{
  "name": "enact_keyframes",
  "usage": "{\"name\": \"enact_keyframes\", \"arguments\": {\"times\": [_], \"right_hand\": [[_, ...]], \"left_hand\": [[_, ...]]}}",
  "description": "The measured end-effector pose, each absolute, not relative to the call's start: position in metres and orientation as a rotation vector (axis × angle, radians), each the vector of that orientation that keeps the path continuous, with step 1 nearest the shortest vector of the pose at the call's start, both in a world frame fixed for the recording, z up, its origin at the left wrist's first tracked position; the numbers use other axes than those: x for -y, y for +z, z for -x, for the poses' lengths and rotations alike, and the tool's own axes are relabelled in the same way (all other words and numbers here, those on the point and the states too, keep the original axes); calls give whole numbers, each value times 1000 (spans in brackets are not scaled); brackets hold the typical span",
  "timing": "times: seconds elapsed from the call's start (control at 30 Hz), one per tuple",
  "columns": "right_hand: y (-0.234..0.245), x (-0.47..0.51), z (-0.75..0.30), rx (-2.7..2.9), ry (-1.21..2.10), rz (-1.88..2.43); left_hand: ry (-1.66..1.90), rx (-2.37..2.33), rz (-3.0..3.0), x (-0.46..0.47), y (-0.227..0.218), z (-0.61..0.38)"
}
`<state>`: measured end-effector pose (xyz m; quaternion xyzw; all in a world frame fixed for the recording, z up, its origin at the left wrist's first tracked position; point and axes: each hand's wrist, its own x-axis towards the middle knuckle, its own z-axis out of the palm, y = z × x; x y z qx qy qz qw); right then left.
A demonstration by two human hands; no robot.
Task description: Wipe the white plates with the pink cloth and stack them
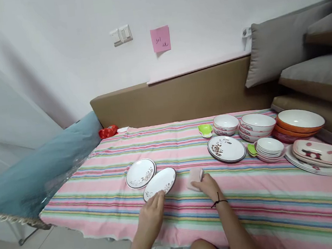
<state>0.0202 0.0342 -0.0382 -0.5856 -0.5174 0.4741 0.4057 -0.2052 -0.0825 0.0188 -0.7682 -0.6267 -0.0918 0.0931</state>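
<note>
My left hand (153,211) grips the near edge of a white plate (160,181) with a brown flower pattern and dark rim. That plate is tilted, and its far left edge overlaps a similar plate (140,173) on the striped cloth. In my right hand (207,185), closed around it, is a folded pale cloth (194,177), just right of the held plate and apart from it. Further right lies a stack of flowered dark-rimmed plates (228,148).
Right of the plates stand stacked white bowls (256,123), small dishes (269,146), orange bowls (300,120) and oval dishes (319,152). A green dish (205,129) sits behind. A red packet (108,131) lies at the far left corner. The striped tablecloth (108,196) drops at the near edge.
</note>
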Motion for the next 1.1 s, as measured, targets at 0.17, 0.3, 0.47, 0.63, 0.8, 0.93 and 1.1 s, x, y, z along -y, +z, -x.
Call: {"name": "enact_keyframes", "arguments": {"times": [0.17, 0.3, 0.47, 0.63, 0.8, 0.93, 1.1], "right_hand": [[-26, -17, -62, 1206, 1281, 1379], [-3, 9, -119, 1123, 1240, 1356], [12, 41, -162, 1085, 1432, 1191], [-2, 57, -182, 1329, 1129, 1368], [-10, 66, -184, 1575, 908, 1566], [-2, 68, -177, 1842, 781, 1709], [19, 54, -163, 2095, 426, 1905]], "left_hand": [[-294, 1802, 2500, 98, 6, 146], [-322, 1701, 2677, 104, -11, 94], [-595, 1560, 2705, 93, -44, 26], [-739, 1569, 2692, 88, -67, -2], [-1148, 1730, 2574, 102, -64, 21], [-1666, 2310, 2213, 101, -56, 36], [-1607, 2645, 2106, 75, -53, 42]]}}
